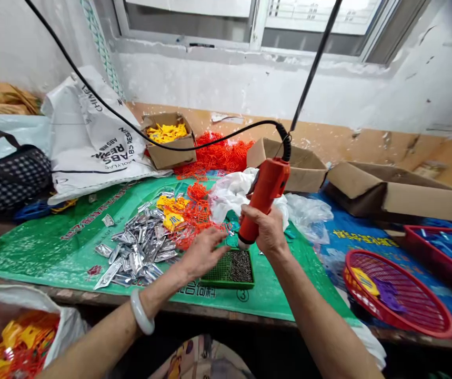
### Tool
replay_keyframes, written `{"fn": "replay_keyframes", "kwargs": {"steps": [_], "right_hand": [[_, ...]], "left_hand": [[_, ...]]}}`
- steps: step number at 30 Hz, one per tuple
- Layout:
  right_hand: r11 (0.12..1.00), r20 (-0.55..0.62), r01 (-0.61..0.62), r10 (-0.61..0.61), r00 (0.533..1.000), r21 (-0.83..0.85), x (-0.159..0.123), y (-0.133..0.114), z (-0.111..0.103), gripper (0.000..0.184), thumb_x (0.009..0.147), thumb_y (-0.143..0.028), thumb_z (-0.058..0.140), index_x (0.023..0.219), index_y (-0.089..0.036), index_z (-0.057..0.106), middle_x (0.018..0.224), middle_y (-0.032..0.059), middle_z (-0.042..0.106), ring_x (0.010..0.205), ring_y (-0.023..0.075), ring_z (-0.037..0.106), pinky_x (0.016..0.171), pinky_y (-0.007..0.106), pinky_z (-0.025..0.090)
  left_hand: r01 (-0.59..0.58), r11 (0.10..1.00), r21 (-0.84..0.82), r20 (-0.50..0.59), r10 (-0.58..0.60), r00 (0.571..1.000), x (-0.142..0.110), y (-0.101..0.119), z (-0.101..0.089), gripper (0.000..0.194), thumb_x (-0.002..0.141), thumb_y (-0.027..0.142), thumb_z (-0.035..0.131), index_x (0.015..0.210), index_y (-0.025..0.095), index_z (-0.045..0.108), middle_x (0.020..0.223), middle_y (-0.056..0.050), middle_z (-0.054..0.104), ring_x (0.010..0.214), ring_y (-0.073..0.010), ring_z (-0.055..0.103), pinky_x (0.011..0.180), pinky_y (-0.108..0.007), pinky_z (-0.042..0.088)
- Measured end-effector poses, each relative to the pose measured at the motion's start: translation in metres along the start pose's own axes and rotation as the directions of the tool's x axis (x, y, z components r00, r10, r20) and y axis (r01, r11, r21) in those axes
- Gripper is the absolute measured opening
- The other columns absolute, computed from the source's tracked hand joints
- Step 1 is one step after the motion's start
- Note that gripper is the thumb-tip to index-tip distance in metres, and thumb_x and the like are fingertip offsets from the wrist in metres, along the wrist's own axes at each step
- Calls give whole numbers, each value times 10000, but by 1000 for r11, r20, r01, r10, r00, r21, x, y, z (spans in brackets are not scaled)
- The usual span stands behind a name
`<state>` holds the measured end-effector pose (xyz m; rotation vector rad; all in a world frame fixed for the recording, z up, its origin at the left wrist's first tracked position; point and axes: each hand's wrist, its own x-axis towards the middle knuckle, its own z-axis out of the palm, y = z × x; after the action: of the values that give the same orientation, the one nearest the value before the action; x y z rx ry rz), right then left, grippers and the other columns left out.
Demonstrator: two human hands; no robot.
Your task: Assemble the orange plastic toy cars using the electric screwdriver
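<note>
My right hand [271, 231] is wrapped round a red electric screwdriver [264, 195], its pale tip pointing down over a small green tray [213, 285]. In the tray's right half lies a heap of tiny dark metal pieces that look like screws [241, 266]. At the tray's left side hovers my left hand [204, 253], fingers stretched out and apart, with nothing seen in them. Beside it are a pile of silvery metal pieces [136, 252], yellow plastic parts [172, 218] and orange-red netting-like plastic pieces [200, 208].
A black cable [226, 138] runs from the screwdriver across the bench. Behind stand a cardboard box [172, 152] of yellow parts, a red heap [220, 155] and two more boxes. A red basket [403, 316] sits right; a white sack [87, 142] stands left.
</note>
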<state>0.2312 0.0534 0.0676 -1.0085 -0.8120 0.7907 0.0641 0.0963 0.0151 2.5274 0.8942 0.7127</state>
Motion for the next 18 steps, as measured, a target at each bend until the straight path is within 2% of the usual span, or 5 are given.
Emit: {"fn": "replay_keyframes", "kwargs": {"steps": [2, 5, 12, 15, 18], "right_hand": [[1000, 3, 0, 0, 1000, 5, -2, 0, 3, 484, 563, -411, 844, 916, -173, 614, 629, -43, 614, 534, 139, 560, 539, 299, 472], [1000, 1, 4, -4, 1000, 7, -4, 0, 4, 496, 567, -411, 835, 941, -179, 608, 632, -50, 606, 521, 138, 554, 529, 300, 459], [999, -5, 43, -43, 999, -7, -2, 1, 2, 465, 598, -404, 831, 943, -184, 610, 622, -49, 611, 517, 136, 546, 536, 305, 457], [998, -11, 57, -57, 998, -19, 1, -3, -1, 440, 600, -404, 828, 912, -175, 619, 634, -37, 617, 533, 136, 557, 544, 302, 462], [997, -22, 68, -69, 997, -31, 4, -8, -4, 419, 602, -395, 822, 897, -169, 630, 655, -30, 617, 551, 137, 565, 548, 302, 469]], "left_hand": [[-3, 999, -34, 42, 4, 999, -4, 12, 13, 216, 873, 263, 618, 1062, 208, 706, 938, -56, 689, 892, -232, 625, 794, -334, 493], [-15, 996, -91, 111, 25, 993, 1, 19, 29, 106, 879, 230, 596, 896, 206, 698, 797, -9, 660, 758, -193, 603, 688, -279, 445], [-94, 981, -170, 260, 136, 956, 13, 2, 49, 287, 881, 199, 584, 596, 184, 611, 610, 30, 573, 601, -137, 541, 561, -237, 358], [-153, 973, -174, 261, 195, 945, 10, 1, 49, 289, 920, 240, 558, 657, 199, 669, 688, 15, 610, 665, -144, 569, 607, -241, 406], [-168, 975, -143, 202, 195, 960, 7, -2, 41, 266, 969, 272, 484, 895, 230, 736, 908, -26, 679, 848, -169, 619, 756, -263, 477]]}}
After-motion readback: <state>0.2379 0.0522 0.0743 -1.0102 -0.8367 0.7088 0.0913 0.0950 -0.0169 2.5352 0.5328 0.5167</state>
